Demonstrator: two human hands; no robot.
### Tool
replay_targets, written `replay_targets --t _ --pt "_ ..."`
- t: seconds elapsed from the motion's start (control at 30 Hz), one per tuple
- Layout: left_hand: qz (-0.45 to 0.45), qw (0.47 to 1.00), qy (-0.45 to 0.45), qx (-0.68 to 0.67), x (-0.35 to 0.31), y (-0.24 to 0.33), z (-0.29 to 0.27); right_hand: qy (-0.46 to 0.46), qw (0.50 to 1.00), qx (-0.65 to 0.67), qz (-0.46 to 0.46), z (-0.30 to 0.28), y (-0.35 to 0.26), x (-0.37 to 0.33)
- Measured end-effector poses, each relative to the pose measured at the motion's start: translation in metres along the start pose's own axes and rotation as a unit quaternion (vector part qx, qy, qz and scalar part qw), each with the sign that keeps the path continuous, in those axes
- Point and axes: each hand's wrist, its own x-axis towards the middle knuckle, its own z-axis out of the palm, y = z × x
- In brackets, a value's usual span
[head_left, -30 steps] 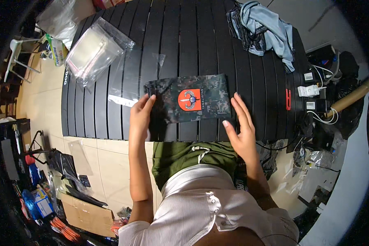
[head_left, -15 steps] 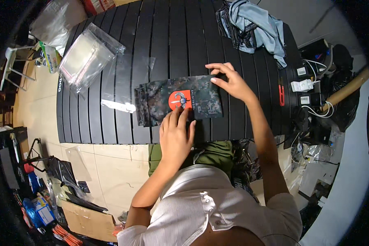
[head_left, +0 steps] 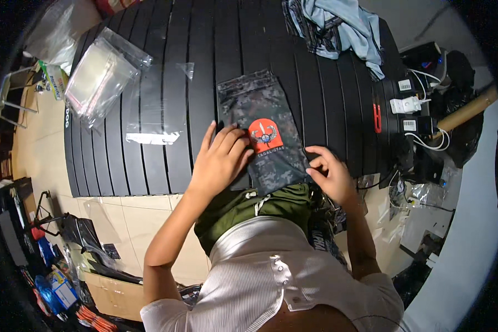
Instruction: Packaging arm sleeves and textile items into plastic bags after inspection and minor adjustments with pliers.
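Camouflage cloth piece, one, dark digital pattern, lying lengthwise on a black slatted table, its near end reaching the table's near edge, its far end showing layered bands; serves as reference for all places below. Orange-red emblem, winged design with pale lettering beneath, on the face of the cloth piece, toward its near half. Left hand, at the left edge of the cloth piece, fingers spread and lightly bent, tips at that edge. Right hand, at the right edge of the cloth piece near its near end, thumb and forefinger brought close together, the other fingers curled; whether they pinch the fabric cannot be told. Clear plastic bag, single, flat, white strip at its near end, left of the cloth piece and apart from it. Clear bags in a pile, farther left of the cloth piece and beyond the single bag. Grey-blue fabric, crumpled, with dark striped parts, beyond the cloth piece to the right. Red tool, slim, well right of the cloth piece. White plug adapter, with cables, farther right still. Green trousers, worn by the person, just nearer than the cloth piece.
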Motion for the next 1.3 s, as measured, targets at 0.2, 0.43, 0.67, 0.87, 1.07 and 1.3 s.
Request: replay_targets --t 0.2,0.43,0.67,0.87,1.07,1.3 --pt "0.106 0.991 -0.051 -0.058 -0.041 0.039 0.005 0.032 0.93 -0.281 -0.235 0.005 -0.003 -0.009" --pt "0.053 0.999 0.009 -0.008 -0.062 0.046 0.023 -0.011 0.864 -0.352 -0.36 0.015 0.033 -0.006" --pt "0.002 0.997 0.023 -0.077 -0.065 0.051 0.008 0.007 0.892 -0.269 -0.364 0.019 0.025 -0.01" --pt "-0.088 0.964 0.059 -0.243 -0.047 0.048 -0.011 -0.005 0.961 0.022 -0.275 0.006 0.001 0.008" --pt "-0.25 0.9 0.121 -0.335 0.002 0.027 -0.029 0.01 0.987 0.134 -0.084 -0.012 -0.026 0.054" --pt "-0.346 0.892 0.045 -0.286 0.046 -0.022 -0.008 -0.003 0.985 0.162 -0.052 -0.013 -0.023 0.125"
